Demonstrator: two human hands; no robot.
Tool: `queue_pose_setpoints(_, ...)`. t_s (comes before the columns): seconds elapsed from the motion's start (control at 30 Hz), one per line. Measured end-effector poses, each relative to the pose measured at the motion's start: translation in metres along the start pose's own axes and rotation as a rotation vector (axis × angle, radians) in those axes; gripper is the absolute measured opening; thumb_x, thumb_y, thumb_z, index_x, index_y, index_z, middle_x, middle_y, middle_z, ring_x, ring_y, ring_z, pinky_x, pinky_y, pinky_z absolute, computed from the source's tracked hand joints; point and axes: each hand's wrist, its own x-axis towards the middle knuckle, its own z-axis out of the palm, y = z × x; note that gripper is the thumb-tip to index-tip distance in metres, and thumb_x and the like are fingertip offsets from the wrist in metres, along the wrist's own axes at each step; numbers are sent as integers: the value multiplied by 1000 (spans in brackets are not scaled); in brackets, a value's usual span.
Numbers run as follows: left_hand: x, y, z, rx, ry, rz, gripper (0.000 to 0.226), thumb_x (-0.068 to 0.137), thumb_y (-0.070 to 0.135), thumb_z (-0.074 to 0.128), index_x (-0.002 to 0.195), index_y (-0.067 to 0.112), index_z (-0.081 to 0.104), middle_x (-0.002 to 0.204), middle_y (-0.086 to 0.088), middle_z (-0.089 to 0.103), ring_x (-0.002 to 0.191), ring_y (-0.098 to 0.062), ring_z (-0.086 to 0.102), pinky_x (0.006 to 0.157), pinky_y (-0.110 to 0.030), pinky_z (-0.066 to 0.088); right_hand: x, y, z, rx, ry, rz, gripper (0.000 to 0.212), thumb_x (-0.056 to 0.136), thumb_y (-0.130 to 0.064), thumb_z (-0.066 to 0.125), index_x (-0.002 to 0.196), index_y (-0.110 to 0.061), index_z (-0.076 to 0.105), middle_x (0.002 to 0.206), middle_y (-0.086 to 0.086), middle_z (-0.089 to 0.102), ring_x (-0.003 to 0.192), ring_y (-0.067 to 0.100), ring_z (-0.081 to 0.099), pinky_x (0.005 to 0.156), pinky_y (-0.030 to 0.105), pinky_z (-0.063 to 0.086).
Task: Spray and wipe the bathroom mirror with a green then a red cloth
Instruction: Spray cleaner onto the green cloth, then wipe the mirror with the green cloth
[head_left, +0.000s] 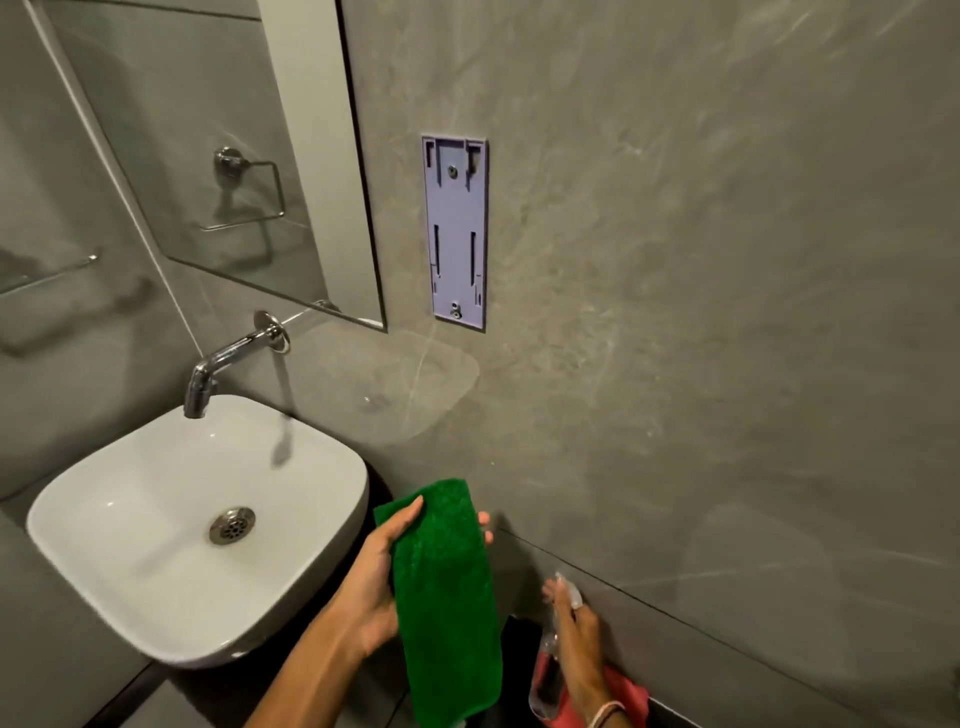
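Gripping the green cloth (444, 597) is the left hand (371, 587), fingers wrapped around it; the right hand (582, 639) is clutching a clear spray bottle (548, 675) above the red cloth (626, 696).

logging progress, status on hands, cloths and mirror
Left hand holds folded green cloth. Right hand grips clear spray bottle, red cloth under it. Wall mirror untouched, path clear.

Tap (228, 358) above sink (171, 587), below mirror (218, 156)
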Motion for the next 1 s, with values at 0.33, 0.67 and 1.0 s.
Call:
queue_pose_setpoints(0.33,-6,12,-19,-52,88,114,58,91,41,55,132,1,63,141,-22,62,129,-35,61,108,-48,52,3,28,3,-284,-145,-160,33,98,-11,64,130,-9,69,140,7,66,137,25,55,123,46,37)
queue_pose_setpoints(0.67,-3,55,-5,9,29,139,59,95,41,54,139,2,57,147,-17,59,143,-32,46,118,-46,40,-13,16,-5,-373,-117,-240,27,92,-6,72,117,-14,77,125,5,75,125,22,65,100,-1,39)
queue_pose_setpoints(1.0,-3,74,-1,100,-26,94,65,86,42,69,136,2,60,142,-20,62,130,-31,58,120,-48,36,-32,-35,5,-478,-9,-212,49,78,-30,87,124,-16,74,125,8,72,125,30,66,111,40,50)
